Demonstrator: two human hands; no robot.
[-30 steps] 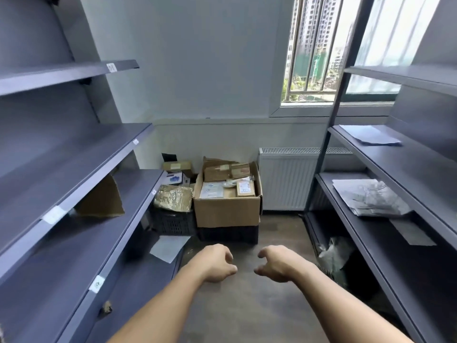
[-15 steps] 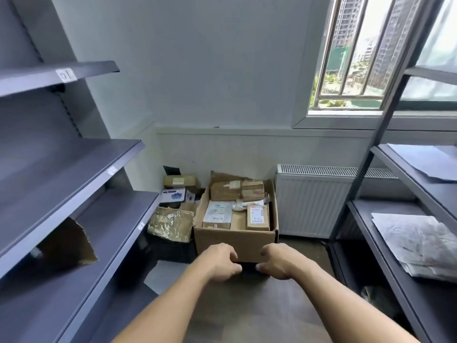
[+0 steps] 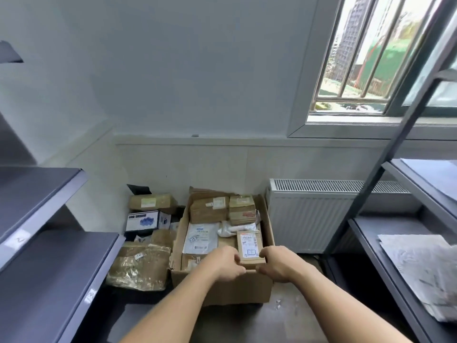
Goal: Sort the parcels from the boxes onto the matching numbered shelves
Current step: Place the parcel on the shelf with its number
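An open cardboard box (image 3: 230,290) stands on the floor ahead, filled with several parcels. A small brown parcel (image 3: 249,246) with a white label lies at its front right. My left hand (image 3: 228,262) grips that parcel's near left corner. On the near right corner my right hand (image 3: 278,262) does the same. A white mailer (image 3: 201,237) and two brown taped parcels (image 3: 222,209) lie further back in the box. Grey shelves with number tags (image 3: 18,241) run along the left.
Left of the box sit a crinkled brown bag (image 3: 138,267), a blue-and-white carton (image 3: 143,220) and another brown parcel (image 3: 150,201). A white radiator (image 3: 311,214) stands under the window. Grey shelves on the right hold a silver mailer (image 3: 422,268).
I have come closer to the box. Both hands reached forward from mid-air over the box's front edge and took hold of the small labelled brown parcel.
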